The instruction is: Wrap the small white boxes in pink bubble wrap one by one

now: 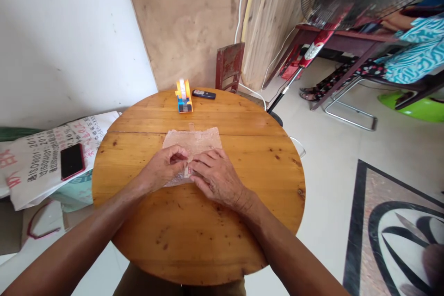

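Note:
On the round wooden table (pixel 208 236) lies a sheet of bubble wrap (pixel 204 137), with a short strip of clear tape (pixel 191 126) at its far edge. A small pale item with a red mark (pixel 188 171) rests on the wrap between my hands, mostly covered by fingers. My left hand (pixel 164 166) is closed at its left side, thumb and forefinger pinched together; what they pinch is too small to tell. From the right, my right hand (pixel 217 173) reaches over the wrap, its thumb and forefinger closed around the item's near and far sides.
An orange and blue tape dispenser (pixel 184 97) and a dark remote-like device (pixel 204 94) sit at the table's far side. Left are printed sacks (pixel 48 162) with a phone (pixel 72 161). A standing fan (pixel 312 51) and a seated person (pixel 412 55) are to the right.

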Motion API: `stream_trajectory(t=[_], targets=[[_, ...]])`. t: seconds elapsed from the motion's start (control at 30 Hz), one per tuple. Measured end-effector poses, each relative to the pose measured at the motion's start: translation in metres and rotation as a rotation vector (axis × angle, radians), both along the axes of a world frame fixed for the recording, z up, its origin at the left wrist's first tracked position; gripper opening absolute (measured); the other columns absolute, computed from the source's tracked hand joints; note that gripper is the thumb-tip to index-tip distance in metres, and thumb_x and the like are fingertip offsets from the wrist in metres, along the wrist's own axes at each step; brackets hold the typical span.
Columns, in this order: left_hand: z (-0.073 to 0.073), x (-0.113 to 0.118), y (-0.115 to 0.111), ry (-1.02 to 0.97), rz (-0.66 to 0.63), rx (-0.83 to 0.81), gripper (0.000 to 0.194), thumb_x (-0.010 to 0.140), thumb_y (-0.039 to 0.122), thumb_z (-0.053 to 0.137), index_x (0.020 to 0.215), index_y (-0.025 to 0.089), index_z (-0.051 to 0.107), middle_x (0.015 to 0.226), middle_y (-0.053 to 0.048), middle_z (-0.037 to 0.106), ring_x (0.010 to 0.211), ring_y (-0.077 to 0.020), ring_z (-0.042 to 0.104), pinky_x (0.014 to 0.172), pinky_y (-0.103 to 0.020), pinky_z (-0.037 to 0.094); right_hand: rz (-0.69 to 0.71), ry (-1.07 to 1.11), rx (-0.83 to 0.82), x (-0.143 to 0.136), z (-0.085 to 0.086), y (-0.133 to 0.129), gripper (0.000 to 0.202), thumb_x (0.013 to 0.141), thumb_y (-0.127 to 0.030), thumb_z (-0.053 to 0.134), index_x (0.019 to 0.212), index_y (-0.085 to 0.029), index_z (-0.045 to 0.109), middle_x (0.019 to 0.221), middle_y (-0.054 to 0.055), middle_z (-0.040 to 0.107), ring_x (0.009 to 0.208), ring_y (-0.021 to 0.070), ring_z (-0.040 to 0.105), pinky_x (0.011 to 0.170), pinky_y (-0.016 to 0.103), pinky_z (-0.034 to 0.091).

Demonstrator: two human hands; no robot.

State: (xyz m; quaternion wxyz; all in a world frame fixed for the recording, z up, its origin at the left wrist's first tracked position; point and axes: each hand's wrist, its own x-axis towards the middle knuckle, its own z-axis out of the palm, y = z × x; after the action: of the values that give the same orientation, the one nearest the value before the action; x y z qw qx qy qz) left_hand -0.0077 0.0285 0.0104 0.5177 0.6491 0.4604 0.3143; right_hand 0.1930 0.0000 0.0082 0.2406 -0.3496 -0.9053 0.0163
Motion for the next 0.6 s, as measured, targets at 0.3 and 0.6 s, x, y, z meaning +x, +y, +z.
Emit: stream_trajectory(t=[0.3,0.6], targets=[[-0.001,-0.04,-0.017,0.408,0.12,0.033,0.046,0.074,0.042,0.055,0.111,0.016,0.058,0.059,0.007,0.044,0.053,-0.0128,0.042,0.051,-0.024,0.033,-0.038,-0.206,0.043,-0.005,0.007,-0.003,0.031,0.091,-0.025,0.052,0.122,-0.024,0.059,0.108,0.008,0.058,0.099,0.024,0.046,0.099,0.045,0.027],[0.005,-0.051,-0.023,0.413,0.223,-0.213,0.047,0.066,0.046,0.068,0.101,0.016,0.057,0.063,0.002,0.059,0.057,-0.0168,0.057,0.051,-0.028,0.045,-0.067,-0.32,0.043,-0.014,0.016,-0.003,0.02,0.091,-0.024,0.049,0.104,-0.022,0.065,0.094,0.009,0.057,0.092,0.0239,0.044,0.094,0.046,0.028]])
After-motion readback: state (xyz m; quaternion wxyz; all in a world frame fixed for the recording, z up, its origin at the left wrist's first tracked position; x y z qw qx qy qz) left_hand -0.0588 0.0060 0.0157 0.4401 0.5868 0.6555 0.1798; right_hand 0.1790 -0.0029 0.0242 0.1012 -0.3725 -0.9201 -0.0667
